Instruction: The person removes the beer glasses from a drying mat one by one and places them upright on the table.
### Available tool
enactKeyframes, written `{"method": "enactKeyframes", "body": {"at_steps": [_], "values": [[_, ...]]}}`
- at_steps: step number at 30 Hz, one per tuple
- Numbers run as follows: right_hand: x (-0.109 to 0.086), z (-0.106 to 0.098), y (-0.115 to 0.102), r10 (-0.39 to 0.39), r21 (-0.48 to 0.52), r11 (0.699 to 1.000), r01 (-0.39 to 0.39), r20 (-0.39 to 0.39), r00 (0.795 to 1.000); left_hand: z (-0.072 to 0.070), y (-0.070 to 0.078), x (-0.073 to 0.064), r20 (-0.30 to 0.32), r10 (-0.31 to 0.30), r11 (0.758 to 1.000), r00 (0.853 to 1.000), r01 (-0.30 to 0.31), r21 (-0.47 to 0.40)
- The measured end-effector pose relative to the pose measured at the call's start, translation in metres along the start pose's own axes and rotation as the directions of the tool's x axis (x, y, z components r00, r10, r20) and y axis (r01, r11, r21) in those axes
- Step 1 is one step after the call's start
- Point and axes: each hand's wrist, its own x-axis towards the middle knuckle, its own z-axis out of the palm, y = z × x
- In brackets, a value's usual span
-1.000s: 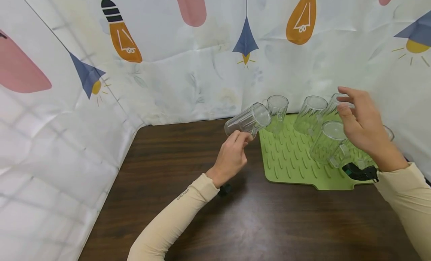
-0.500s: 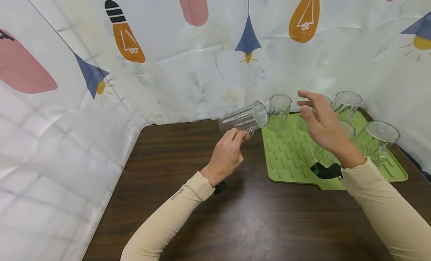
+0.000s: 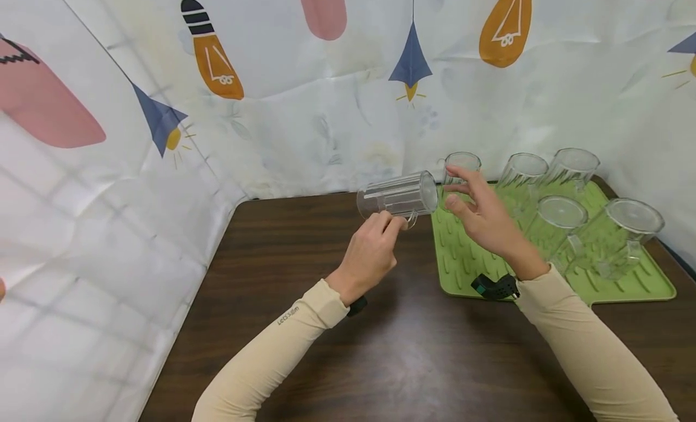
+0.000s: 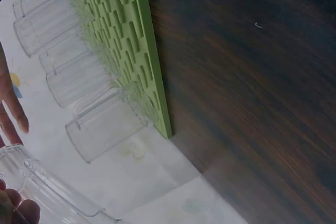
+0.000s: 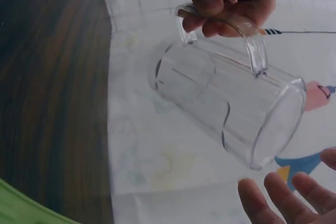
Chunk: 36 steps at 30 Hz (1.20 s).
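My left hand (image 3: 367, 253) grips a clear glass mug (image 3: 397, 195) by its handle, above the table near its back edge. The mug lies nearly level in the air, one end toward the right. In the right wrist view, thumb and fingers curl round the handle (image 5: 256, 51). Just right of that end is my right hand (image 3: 486, 222), fingers apart and loosely bent, holding nothing. It partly covers a mug (image 3: 462, 162) at the back left of the green drying mat (image 3: 454, 271). In the right wrist view its fingertips (image 5: 249, 190) are close beneath the mug's end.
Several more glass mugs stand on the mat: two at the back, one (image 3: 524, 168) beside another (image 3: 575, 163), and two further forward, the left one (image 3: 560, 213) and the right one (image 3: 633, 219). A patterned curtain (image 3: 326, 126) hangs behind the dark wooden table (image 3: 304, 228).
My right hand has moved left, from over the mugs on the right of the mat to beside the held mug. The left hand keeps its grip, and the mug has become more level.
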Motion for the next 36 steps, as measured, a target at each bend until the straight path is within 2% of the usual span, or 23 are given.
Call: {"method": "enactKeyframes", "body": {"at_steps": [4,9,14,25,36], "values": [[0.003,0.011,0.005,0.019,0.077,0.997,-0.02,0.002,1.0,0.002,0.001,-0.001,0.007,0.003,0.999,1.0,-0.003,0.032],[0.007,0.02,0.015,0.039,0.123,0.992,-0.035,-0.036,0.999,0.005,-0.001,-0.004,0.032,-0.002,0.998,0.999,0.0,0.063],[0.008,0.024,0.024,0.076,0.122,0.99,-0.073,-0.025,0.997,0.008,0.001,-0.006,0.058,0.001,0.997,0.998,-0.006,0.081],[0.007,0.032,0.04,0.178,0.151,0.972,-0.181,0.03,0.984,0.013,0.006,-0.011,0.112,0.042,0.986,0.993,-0.06,0.156],[0.002,0.036,0.052,0.214,0.167,0.961,-0.22,0.052,0.975,0.018,0.01,-0.016,0.174,0.049,0.982,0.983,-0.08,0.173]]}}
